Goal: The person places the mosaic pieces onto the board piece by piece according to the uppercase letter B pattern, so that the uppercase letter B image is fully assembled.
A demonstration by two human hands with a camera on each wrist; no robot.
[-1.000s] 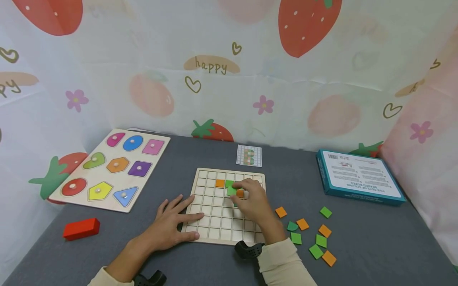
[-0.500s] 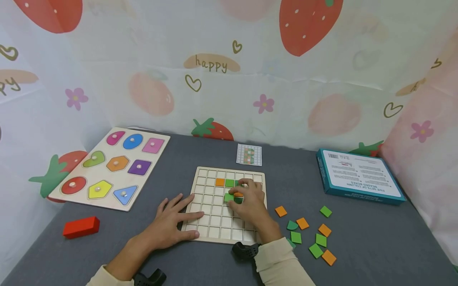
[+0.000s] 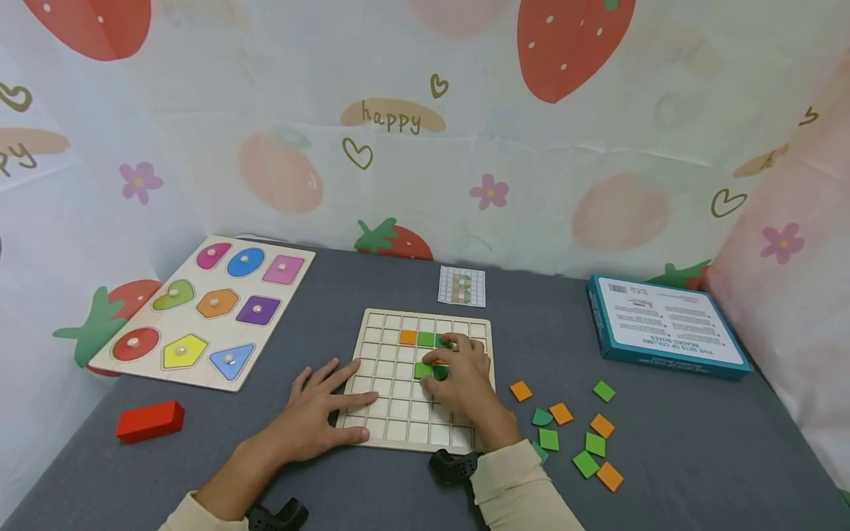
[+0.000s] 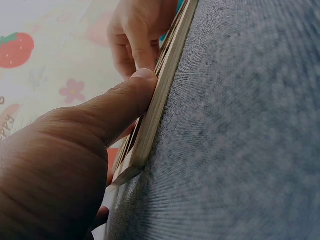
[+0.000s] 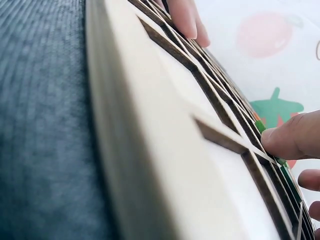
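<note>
A square wooden grid board [image 3: 398, 413] lies on the table, with orange [image 3: 408, 337], light green [image 3: 427, 338] and dark green tiles in its cells. My left hand [image 3: 325, 417] is spread flat, its fingers and thumb resting on the board's left side. My right hand [image 3: 465, 376] is over the board's right half, its fingers bent down toward the tiles. Its thumb tip touches the board beside a light green tile [image 3: 423, 370] and a dark green tile [image 3: 441, 372]. In the right wrist view, the right thumb [image 5: 287, 140] presses near a green tile edge. Fingers hide part of an orange tile.
Several loose orange and green tiles [image 3: 586, 464] lie right of the board. Behind it is a small pattern card [image 3: 461, 286]. A teal box [image 3: 671, 324] sits at far right. On the left are a shape puzzle board [image 3: 206, 324] and a red block [image 3: 150, 422].
My right hand has moved slightly down, and a light green tile that was by its thumb now lies in a lower cell. The left hand stays in place.
</note>
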